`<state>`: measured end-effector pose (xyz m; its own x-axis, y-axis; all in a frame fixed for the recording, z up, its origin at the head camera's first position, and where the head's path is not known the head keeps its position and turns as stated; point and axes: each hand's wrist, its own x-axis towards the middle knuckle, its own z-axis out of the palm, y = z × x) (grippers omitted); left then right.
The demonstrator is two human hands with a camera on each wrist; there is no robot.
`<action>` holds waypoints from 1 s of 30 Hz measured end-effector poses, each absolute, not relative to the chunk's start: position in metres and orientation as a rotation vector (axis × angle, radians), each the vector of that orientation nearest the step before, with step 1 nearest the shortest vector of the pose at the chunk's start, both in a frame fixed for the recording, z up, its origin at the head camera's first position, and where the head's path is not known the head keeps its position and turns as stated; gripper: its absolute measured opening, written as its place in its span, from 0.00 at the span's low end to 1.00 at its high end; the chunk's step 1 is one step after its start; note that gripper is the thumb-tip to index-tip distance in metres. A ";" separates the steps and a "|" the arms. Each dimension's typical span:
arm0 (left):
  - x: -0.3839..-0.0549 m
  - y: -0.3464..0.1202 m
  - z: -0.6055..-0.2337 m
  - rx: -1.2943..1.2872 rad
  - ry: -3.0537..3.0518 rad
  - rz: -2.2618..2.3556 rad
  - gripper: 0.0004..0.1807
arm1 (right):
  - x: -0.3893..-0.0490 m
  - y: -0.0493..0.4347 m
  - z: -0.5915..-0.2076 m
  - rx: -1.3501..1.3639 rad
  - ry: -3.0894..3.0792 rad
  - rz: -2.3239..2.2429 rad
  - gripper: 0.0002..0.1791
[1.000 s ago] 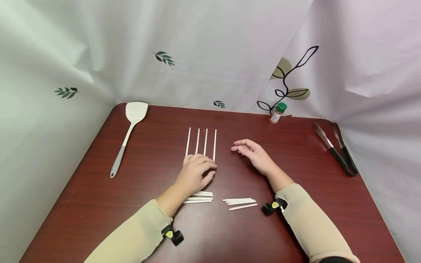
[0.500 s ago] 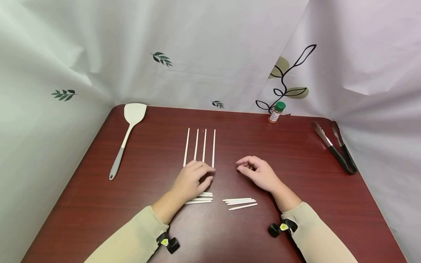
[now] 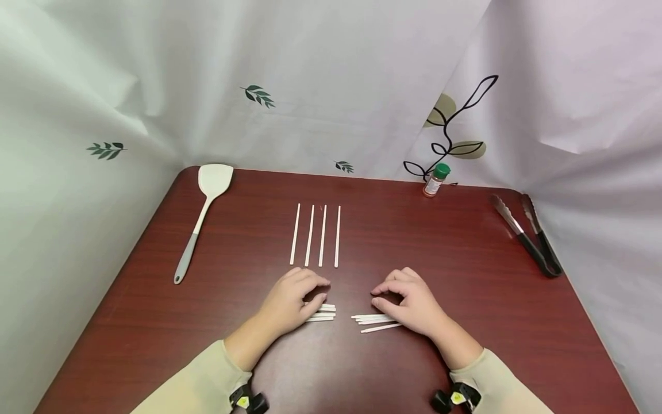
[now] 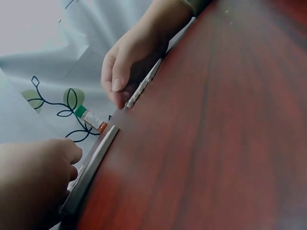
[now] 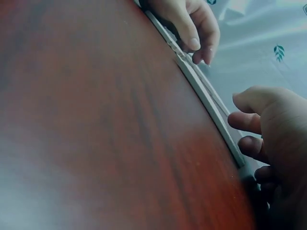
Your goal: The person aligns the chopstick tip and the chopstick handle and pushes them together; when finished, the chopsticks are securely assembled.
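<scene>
Several thin white sticks [image 3: 323, 236] stand in an upright row, side by side and apart, in the middle of the table. My left hand [image 3: 289, 302] hovers over a bundle of white sticks [image 3: 327, 314] lying crosswise, hiding their left ends. To its right, my right hand [image 3: 411, 302] hangs over a second bundle of white sticks [image 3: 369, 318] and covers their right ends. Loosely bent fingers on both hands hold nothing. In the left wrist view, a long stick [image 4: 98, 155] lies beside the left hand; in the right wrist view, another stick [image 5: 211, 105] runs below the right fingertips [image 5: 247, 143].
A white spatula [image 3: 199, 221] with a grey handle lies at the left of the brown table [image 3: 248, 230]. At the back stands a green-capped spice bottle [image 3: 436, 180]. Metal tongs [image 3: 532, 241] with black handles lie near the right edge. A pale curtain [image 3: 331, 86] encloses the table.
Both hands have drawn back toward the near side. The left hand has uncovered the lower ends of the upright sticks; the right now overlaps the right bundle.
</scene>
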<state>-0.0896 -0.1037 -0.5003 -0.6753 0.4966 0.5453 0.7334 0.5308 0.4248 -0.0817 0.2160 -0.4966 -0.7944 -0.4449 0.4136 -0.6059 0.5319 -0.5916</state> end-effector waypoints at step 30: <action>-0.083 -0.110 -0.503 -1.040 -2.428 -0.944 0.05 | -0.064 0.218 -0.498 1.051 -2.529 1.043 0.11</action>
<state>-0.0827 -0.1101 -0.5029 -0.6767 0.5130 0.5281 0.7350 0.5127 0.4437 -0.0635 0.2175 -0.4985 -0.7235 -0.5374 0.4332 -0.6866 0.4951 -0.5325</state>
